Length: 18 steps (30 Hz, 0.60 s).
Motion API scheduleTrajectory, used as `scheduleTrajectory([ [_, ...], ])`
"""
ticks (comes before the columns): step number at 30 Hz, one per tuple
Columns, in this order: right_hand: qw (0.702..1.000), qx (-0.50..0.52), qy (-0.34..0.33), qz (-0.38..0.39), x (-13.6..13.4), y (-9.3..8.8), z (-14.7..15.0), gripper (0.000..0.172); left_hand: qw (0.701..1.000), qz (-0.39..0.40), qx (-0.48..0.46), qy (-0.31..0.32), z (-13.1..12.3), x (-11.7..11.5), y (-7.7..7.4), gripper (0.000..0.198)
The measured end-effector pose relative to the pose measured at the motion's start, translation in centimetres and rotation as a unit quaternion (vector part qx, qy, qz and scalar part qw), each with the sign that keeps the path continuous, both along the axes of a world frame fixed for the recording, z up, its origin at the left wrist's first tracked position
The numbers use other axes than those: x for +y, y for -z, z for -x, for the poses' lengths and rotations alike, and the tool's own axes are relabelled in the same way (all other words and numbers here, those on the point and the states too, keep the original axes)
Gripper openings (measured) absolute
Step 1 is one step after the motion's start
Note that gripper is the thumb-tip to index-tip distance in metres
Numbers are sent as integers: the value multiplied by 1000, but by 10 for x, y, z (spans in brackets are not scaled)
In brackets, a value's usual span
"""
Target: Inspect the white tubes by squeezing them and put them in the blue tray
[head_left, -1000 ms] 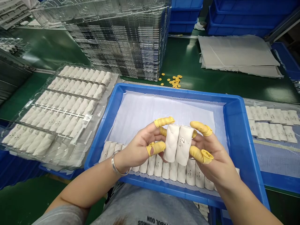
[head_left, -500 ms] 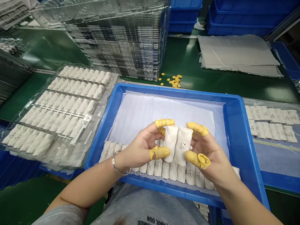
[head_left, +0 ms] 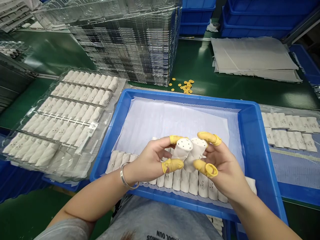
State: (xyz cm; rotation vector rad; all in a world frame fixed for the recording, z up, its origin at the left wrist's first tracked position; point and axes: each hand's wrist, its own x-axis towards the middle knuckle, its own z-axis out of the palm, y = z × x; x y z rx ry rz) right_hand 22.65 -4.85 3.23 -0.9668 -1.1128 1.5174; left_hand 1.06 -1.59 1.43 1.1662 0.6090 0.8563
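My left hand [head_left: 152, 160] and my right hand [head_left: 220, 166], both with yellow finger cots, each pinch a white ceramic cylinder. The left cylinder [head_left: 182, 149] and the right cylinder [head_left: 196, 150] are tilted with their perforated end faces toward me, side by side and touching. They hang just above a row of like white pieces [head_left: 190, 181] lying along the near side of a blue bin [head_left: 252, 133] lined with white paper.
A clear blister tray [head_left: 67, 113] full of white pieces lies to the left. A tall stack of empty clear trays [head_left: 130, 43] stands behind. Loose yellow finger cots [head_left: 186, 86] lie on the green table. Paper sheets [head_left: 252, 60] and blue bins are at the back right; more filled pieces [head_left: 290, 131] at right.
Both hands have lowered slightly and tipped the two cylinders forward, so their perforated ends now face up toward me instead of their printed sides.
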Motion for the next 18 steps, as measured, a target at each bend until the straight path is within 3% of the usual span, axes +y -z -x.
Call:
scheduleTrajectory([
  [4, 996, -63, 37, -58, -4, 5, 1, 37, 982, -173, 52, -55, -2, 2, -2, 39],
  [7, 992, -75, 28, -94, -4, 7, 0, 33, 963, -251, 69, -73, -3, 5, -3, 32],
  [11, 991, -74, 31, -105, -2, 7, -1, 33, 946, -300, 91, -87, -4, 5, -4, 29],
  [18, 992, -67, 24, -103, -1, 10, 0, 33, 943, -304, 100, -88, -4, 5, -6, 25],
])
